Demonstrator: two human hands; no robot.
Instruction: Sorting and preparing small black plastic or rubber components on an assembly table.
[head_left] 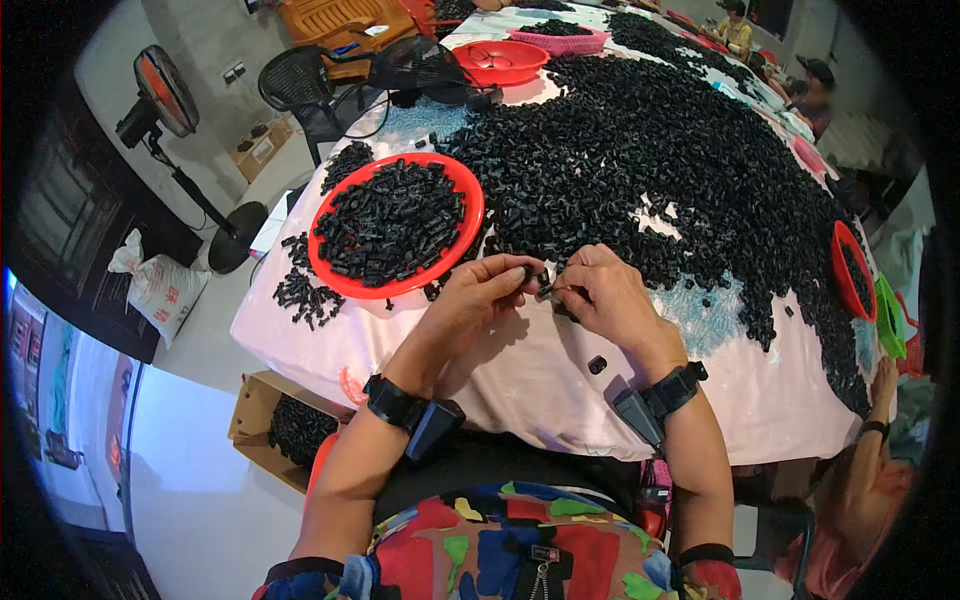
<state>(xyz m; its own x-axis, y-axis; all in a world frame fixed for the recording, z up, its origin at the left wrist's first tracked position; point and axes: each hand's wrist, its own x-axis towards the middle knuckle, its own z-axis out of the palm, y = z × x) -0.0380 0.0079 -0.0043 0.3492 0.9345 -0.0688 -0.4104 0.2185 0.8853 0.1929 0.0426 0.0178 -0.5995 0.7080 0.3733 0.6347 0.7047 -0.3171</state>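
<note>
View: head, a wide fisheye, the left one of a side-by-side pair
Standpoint: on the wearer's head, above the patterned shirt (500, 550), at the near edge of the surface (510, 390)
Facing: steeply down in front, tipping forward along the surface toward the room beyond
Nearest: the shirt at the lower edge, with the left forearm (345, 485) and right forearm (708, 480) reaching in from below
Mid-frame: left hand (492, 283) and right hand (612, 298), close, seen from above and behind
Farthest: a person in yellow (738, 36), small at upper right
Rim: dark, rounded corners; the standing fan (165, 92) leans at left
</note>
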